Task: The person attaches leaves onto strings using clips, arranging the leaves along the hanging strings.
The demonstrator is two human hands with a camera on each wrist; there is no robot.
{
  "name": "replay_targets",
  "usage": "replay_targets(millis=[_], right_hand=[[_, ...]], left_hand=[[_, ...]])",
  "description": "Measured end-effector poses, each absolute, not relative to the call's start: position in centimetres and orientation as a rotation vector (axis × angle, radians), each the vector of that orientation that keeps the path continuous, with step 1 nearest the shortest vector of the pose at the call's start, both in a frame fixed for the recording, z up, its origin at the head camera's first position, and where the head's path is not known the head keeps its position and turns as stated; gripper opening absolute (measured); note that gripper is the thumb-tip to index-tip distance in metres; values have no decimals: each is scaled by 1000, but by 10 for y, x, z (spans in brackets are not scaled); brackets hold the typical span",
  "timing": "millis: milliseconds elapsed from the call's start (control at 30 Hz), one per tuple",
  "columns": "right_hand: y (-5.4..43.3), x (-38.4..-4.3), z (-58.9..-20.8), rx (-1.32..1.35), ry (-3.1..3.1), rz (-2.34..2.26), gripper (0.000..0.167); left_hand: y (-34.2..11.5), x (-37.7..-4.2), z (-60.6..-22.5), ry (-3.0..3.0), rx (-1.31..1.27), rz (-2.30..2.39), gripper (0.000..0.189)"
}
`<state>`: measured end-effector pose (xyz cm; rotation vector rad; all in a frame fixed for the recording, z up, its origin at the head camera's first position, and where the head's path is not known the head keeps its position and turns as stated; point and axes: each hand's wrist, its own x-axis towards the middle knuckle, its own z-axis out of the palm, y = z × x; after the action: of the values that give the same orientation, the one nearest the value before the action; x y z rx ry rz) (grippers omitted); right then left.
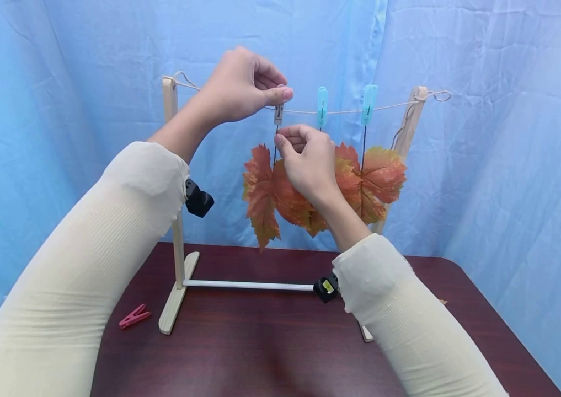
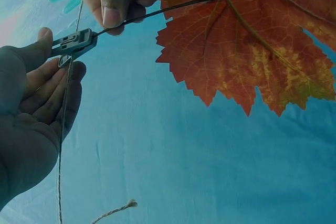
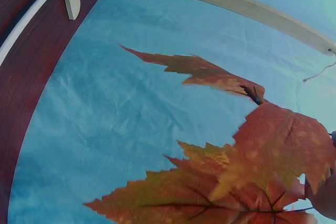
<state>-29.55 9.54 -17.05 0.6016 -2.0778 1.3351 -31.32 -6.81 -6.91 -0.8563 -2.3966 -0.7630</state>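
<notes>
My left hand (image 1: 240, 85) pinches a grey clothespin (image 1: 278, 114) between thumb and fingers at the string. In the left wrist view this clothespin (image 2: 77, 40) straddles the string, and a dark leaf stem (image 2: 178, 6) runs out of its tip. Just below, my right hand (image 1: 310, 162) pinches that stem between thumb and forefinger. The orange artificial maple leaf (image 1: 260, 190) hangs under it, partly hidden by the right hand. To the right, two turquoise clothespins (image 1: 369, 105) on the string hold other leaves (image 1: 383, 176) by their stems.
The string (image 1: 345, 112) spans two wooden posts (image 1: 176, 182), joined low down by a white rod (image 1: 245, 284). A pink clothespin (image 1: 134, 316) lies on the dark red table (image 1: 240, 342) at left. Blue curtain (image 1: 498, 138) hangs behind.
</notes>
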Motion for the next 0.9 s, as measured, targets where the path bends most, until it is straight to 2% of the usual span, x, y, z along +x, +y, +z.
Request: replay_targets(millis=[467,900], right_hand=[[106,-284,-169,647,-2007,1294,20],[148,-265,-158,624,-1943,1269,21]], left_hand=[[-70,-312,-70,-2378,-831,-751,46],[-85,-302,-78,-2176,-851,-808,40]])
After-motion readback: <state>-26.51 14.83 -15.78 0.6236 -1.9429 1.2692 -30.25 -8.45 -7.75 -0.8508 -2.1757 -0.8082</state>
